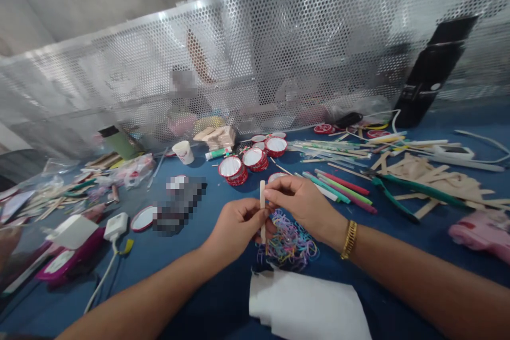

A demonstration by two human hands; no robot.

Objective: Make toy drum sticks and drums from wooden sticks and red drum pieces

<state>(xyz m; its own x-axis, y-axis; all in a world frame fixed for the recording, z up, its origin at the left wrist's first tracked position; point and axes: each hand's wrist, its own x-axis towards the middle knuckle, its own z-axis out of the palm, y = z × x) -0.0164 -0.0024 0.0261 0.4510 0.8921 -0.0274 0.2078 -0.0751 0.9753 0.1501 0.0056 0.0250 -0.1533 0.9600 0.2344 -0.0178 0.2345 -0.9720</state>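
Observation:
Both hands meet over the middle of the blue table around an upright pale wooden craft stick. My left hand pinches its lower part between thumb and fingers. My right hand, with a gold bracelet at the wrist, grips the stick higher up from the right side. Directly below the hands lies a tangled heap of coloured string. A white sheet of cloth or paper rests nearer to me. Small red-and-white paper cups or drums stand grouped beyond the hands.
Coloured tubes lie to the right, beside green-handled pliers and piled craft sticks. A black bottle-like object leans by the perforated metal screen. A white cup, a charger and a green bottle are left.

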